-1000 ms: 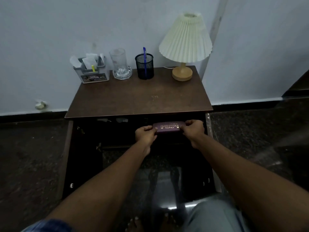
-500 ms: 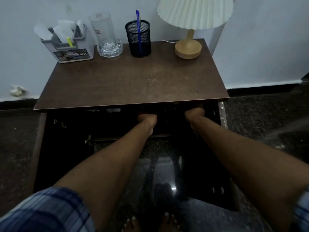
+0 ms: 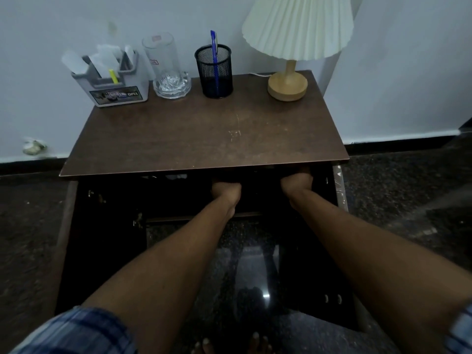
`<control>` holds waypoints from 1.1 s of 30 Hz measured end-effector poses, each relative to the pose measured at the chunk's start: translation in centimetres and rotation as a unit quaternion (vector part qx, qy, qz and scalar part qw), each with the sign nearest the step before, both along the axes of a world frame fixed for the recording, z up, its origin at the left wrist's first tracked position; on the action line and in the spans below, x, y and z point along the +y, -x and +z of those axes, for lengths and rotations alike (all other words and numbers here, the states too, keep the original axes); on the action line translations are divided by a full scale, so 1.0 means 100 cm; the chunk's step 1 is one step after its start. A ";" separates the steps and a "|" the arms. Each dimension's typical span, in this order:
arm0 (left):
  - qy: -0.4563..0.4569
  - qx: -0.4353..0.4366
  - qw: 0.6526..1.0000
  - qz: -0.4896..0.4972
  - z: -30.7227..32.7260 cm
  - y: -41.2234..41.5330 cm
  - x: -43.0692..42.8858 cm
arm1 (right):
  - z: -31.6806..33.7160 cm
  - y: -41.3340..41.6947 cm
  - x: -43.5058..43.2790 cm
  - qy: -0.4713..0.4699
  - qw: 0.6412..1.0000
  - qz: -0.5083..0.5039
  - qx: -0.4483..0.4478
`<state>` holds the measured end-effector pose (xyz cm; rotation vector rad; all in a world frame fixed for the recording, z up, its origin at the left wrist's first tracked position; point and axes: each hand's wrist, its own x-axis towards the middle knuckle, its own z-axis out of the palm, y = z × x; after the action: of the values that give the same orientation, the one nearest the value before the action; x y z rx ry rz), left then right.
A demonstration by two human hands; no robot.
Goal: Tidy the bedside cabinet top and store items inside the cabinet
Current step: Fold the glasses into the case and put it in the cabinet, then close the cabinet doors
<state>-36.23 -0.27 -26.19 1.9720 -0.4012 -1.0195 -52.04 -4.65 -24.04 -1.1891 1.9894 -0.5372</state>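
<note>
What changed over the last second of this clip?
The left hand and right hand moved forward with the purple case, under the cabinet top; the case and the fingers are now hidden. The organiser, glass mug, pen cup and lamp stayed put at the back.

Left hand [image 3: 226, 191], right hand [image 3: 297, 181], apparently inside cabinet [image 3: 204, 139].

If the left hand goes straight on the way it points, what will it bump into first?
The left hand points into the dark space under the cabinet top. Its fingers are hidden there, so nothing ahead shows. Probably it would meet the cabinet's back wall first, but that's only a guess.
</note>
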 end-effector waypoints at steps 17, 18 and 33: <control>0.019 -0.258 0.938 -0.231 0.131 -0.123 0.182 | 0.110 0.034 0.138 0.189 0.956 0.217 0.062; 0.016 -0.268 0.937 -0.226 0.141 -0.135 0.196 | 0.118 0.040 0.148 0.197 0.951 0.228 0.067; -0.039 -0.267 0.962 -0.041 0.153 -0.181 0.326 | 0.131 0.090 0.245 0.139 0.949 0.246 0.144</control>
<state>-18.16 32.29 -10.92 2.3073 -0.7497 -0.5410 -61.02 19.86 -10.90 -1.9621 1.7806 -0.4094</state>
